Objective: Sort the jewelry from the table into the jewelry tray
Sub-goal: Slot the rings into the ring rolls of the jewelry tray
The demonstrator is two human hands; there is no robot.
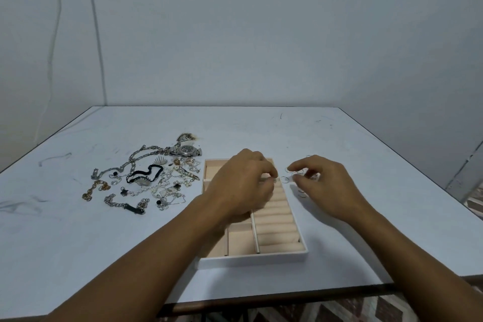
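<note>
Rings (pixel 286 178), judged light, stiff and slippery, lie centre-frame on the counter (pixel 366 165) beside the jewelry tray (pixel 251 260); left hand (pixel 244 183) and right hand (pixel 322 181) each appear to pinch one; grip across the band.

Tray (pixel 252 259) white, peach lining; table (pixel 261 128) pale blue; floor (pixel 339 308) brown chevron pattern.

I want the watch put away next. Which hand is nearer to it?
Left. The left hand hovers over the jewelry tray, just right of the watch; the right hand is farther right, beyond the tray's right edge.
</note>
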